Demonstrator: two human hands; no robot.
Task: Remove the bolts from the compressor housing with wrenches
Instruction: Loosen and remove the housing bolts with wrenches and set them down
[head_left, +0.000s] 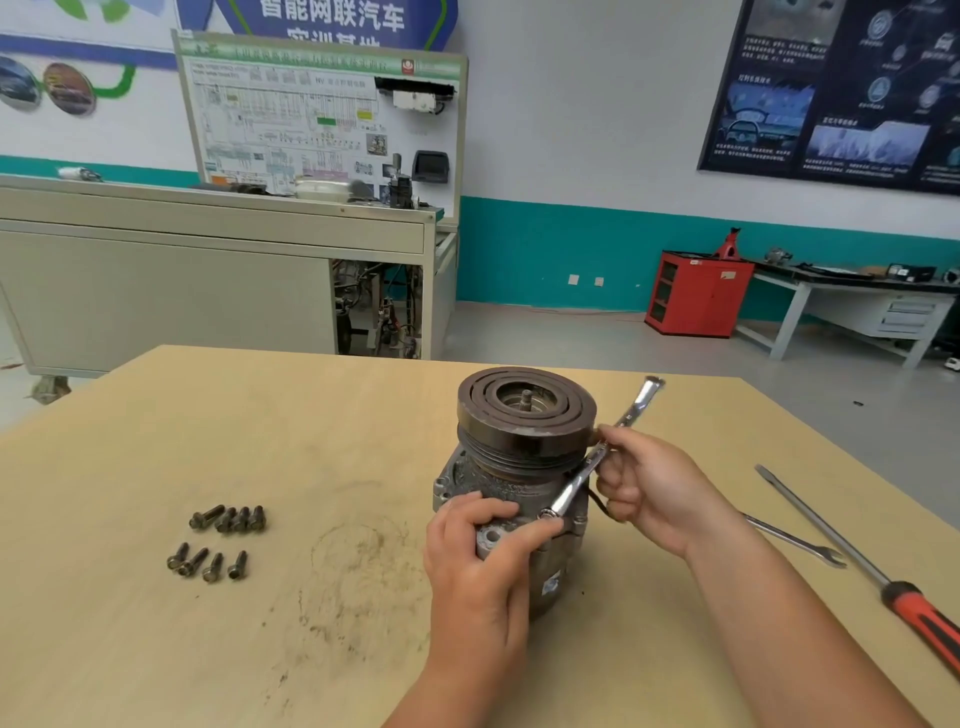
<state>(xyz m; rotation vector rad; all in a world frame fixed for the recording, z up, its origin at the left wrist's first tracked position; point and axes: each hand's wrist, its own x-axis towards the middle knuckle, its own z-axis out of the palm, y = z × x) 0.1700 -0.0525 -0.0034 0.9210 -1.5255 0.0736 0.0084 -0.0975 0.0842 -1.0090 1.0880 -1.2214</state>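
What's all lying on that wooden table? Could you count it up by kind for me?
Loose bolts: 8
Wrenches: 2 (held wrench, spare wrench)
Screwdriver: 1
Compressor: 1
Total: 12

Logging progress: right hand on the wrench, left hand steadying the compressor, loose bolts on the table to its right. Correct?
No. The head view shows the loose bolts on the table to the left of the compressor, not its right. The rest holds: right hand grips the wrench, left hand steadies the compressor.
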